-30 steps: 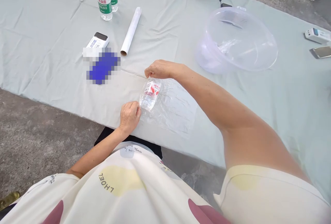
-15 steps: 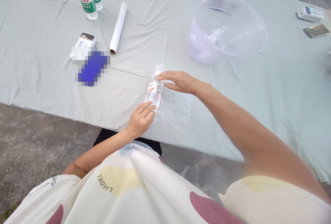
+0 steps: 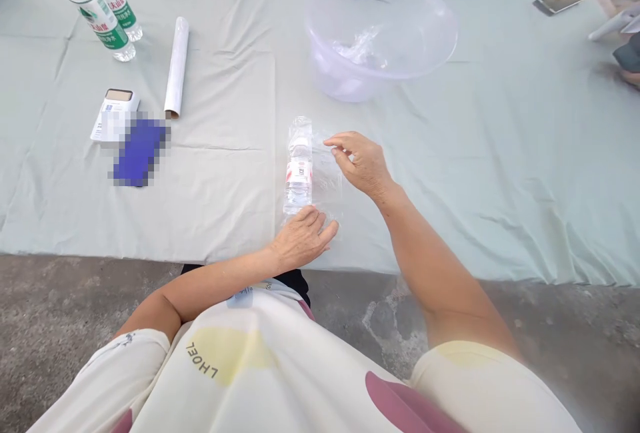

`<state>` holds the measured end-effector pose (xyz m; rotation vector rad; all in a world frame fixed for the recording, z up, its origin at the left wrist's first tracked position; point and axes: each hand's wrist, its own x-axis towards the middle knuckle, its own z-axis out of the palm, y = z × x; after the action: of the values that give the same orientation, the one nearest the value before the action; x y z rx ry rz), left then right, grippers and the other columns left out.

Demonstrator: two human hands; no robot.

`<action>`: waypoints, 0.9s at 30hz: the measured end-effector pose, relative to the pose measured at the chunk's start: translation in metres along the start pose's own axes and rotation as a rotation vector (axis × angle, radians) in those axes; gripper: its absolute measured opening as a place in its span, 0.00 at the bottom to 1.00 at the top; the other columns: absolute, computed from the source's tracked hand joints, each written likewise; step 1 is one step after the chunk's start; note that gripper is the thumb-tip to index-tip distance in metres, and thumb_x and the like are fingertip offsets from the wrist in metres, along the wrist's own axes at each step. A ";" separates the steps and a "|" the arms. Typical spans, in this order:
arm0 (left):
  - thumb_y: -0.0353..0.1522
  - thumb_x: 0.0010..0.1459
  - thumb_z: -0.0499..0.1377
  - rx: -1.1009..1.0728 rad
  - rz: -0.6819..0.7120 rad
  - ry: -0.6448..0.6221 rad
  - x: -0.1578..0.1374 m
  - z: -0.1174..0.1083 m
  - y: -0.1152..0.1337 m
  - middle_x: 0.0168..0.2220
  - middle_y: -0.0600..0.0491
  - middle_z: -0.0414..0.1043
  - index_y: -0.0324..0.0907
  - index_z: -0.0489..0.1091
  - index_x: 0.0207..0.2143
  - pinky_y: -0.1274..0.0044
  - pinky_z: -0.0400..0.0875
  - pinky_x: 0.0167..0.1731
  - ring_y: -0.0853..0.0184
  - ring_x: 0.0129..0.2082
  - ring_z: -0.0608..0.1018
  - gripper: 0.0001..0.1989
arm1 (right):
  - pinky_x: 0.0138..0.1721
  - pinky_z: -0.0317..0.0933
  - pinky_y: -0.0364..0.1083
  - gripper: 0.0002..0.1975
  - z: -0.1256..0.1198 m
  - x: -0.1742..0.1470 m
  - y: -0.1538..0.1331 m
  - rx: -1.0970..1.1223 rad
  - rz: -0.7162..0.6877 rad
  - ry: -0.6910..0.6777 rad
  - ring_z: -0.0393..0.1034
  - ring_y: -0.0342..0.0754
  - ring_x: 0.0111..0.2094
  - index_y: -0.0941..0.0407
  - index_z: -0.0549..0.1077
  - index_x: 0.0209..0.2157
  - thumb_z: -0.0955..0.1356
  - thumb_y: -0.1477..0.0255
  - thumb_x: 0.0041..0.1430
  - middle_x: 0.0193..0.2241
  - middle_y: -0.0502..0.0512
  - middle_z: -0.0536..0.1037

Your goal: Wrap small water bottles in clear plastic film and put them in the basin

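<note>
While the left hand (image 3: 305,238) sits with fingers loosely spread at the base of the clear plastic bottle (image 3: 299,183), the right hand (image 3: 361,163) is off the bottle's right side, thumb and forefinger close; cannot tell whether they pinch the plastic film (image 3: 327,181). Bottle lies film-wrapped on the tablecloth (image 3: 230,206), just beyond the left hand, the nearer one. Long axis runs front to back, cap end pointing away.

L hand (image 3: 304,238) I see palm-down, fingers loosely spread, L forearm (image 3: 223,284) angled across the body w/ elbow bent. R hand (image 3: 361,165) sits farther fwd, index & thumb tips close tog., R forearm (image 3: 423,253) reaching fwd, slightly inward.
</note>
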<state>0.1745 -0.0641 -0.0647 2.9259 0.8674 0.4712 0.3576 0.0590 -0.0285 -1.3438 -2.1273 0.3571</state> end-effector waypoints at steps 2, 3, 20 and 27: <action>0.38 0.63 0.60 -0.014 0.034 -0.030 0.013 0.003 0.005 0.49 0.35 0.72 0.33 0.65 0.55 0.60 0.63 0.56 0.53 0.48 0.76 0.22 | 0.44 0.70 0.52 0.16 0.001 -0.002 -0.019 0.070 -0.025 -0.033 0.74 0.52 0.47 0.52 0.78 0.47 0.61 0.72 0.64 0.47 0.58 0.80; 0.39 0.63 0.60 -0.020 0.047 -0.048 0.020 0.005 0.008 0.51 0.34 0.71 0.33 0.65 0.55 0.60 0.64 0.53 0.51 0.49 0.75 0.23 | 0.46 0.69 0.52 0.15 0.003 -0.002 -0.026 0.084 -0.051 -0.072 0.73 0.53 0.49 0.52 0.77 0.47 0.61 0.71 0.65 0.48 0.58 0.79; 0.43 0.67 0.53 -0.214 -0.494 0.260 0.017 0.006 -0.015 0.46 0.38 0.74 0.38 0.71 0.45 0.61 0.68 0.46 0.50 0.49 0.75 0.18 | 0.36 0.69 0.50 0.09 0.001 -0.095 0.005 0.315 0.589 0.186 0.74 0.49 0.33 0.52 0.73 0.40 0.65 0.67 0.59 0.41 0.55 0.80; 0.49 0.63 0.57 -0.367 -0.571 0.027 0.048 0.025 -0.018 0.63 0.33 0.63 0.35 0.67 0.55 0.49 0.54 0.63 0.41 0.68 0.58 0.29 | 0.49 0.70 0.56 0.23 0.017 -0.111 -0.019 0.499 0.781 0.230 0.76 0.55 0.48 0.54 0.75 0.49 0.62 0.53 0.64 0.47 0.59 0.81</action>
<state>0.2108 -0.0217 -0.0775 2.2160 1.3805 0.5468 0.3686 -0.0467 -0.0701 -1.7350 -1.1403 0.9175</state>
